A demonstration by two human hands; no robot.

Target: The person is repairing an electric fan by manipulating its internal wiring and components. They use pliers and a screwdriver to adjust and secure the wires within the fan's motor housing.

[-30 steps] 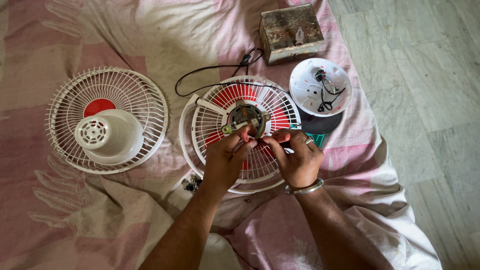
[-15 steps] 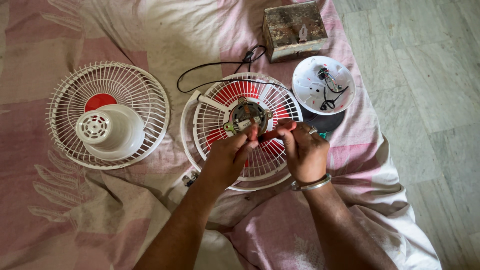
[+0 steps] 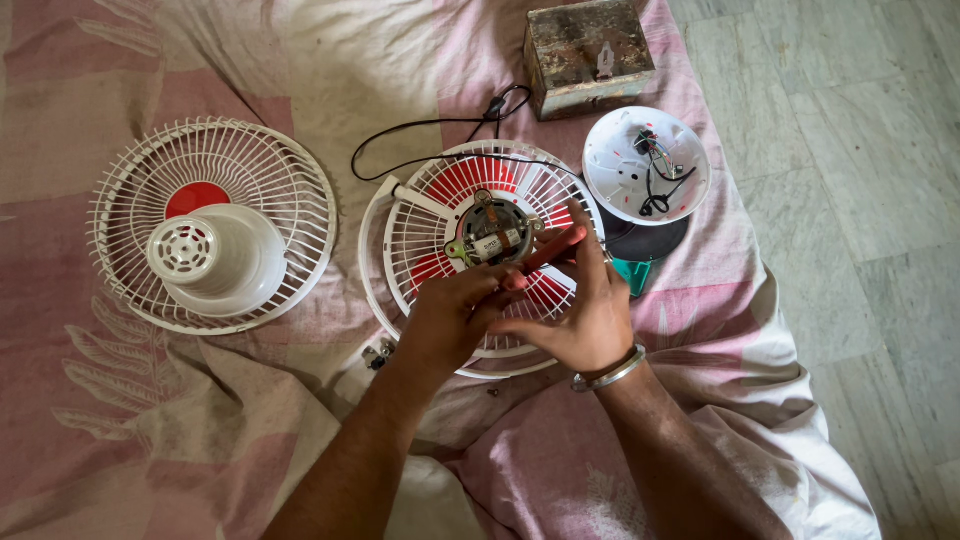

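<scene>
From above, over the person's head, both hands are meeting over the white fan grille [image 3: 480, 260] that is lying flat on the pink and cream bedsheet [image 3: 200, 420]. In the middle of that grille the bare motor [image 3: 490, 238] is sitting face up, with red fan blades showing through the wires beneath it. The left hand [image 3: 452, 318] is curling its fingers inward just below the motor, and its fingertips are pressing against the red-handled tool [image 3: 545, 252]. The right hand [image 3: 580, 310] is wrapping around the same tool, thumb and fingers closed on the handle, whose tip is pointing toward the motor. A metal bangle [image 3: 608, 370] is circling the right wrist.

To the left, well apart from the hands, a second grille [image 3: 215, 225] is lying on the sheet with a white domed cover [image 3: 215, 258] resting on it and a red disc showing behind. A black cord [image 3: 430, 140] is looping from the near grille up toward a worn metal box [image 3: 588, 52] at the top. Just right of the grille a round white shell [image 3: 646, 165] is lying open with small wires inside, partly over a dark disc. The grey tiled floor [image 3: 860, 200] is running along the right side.
</scene>
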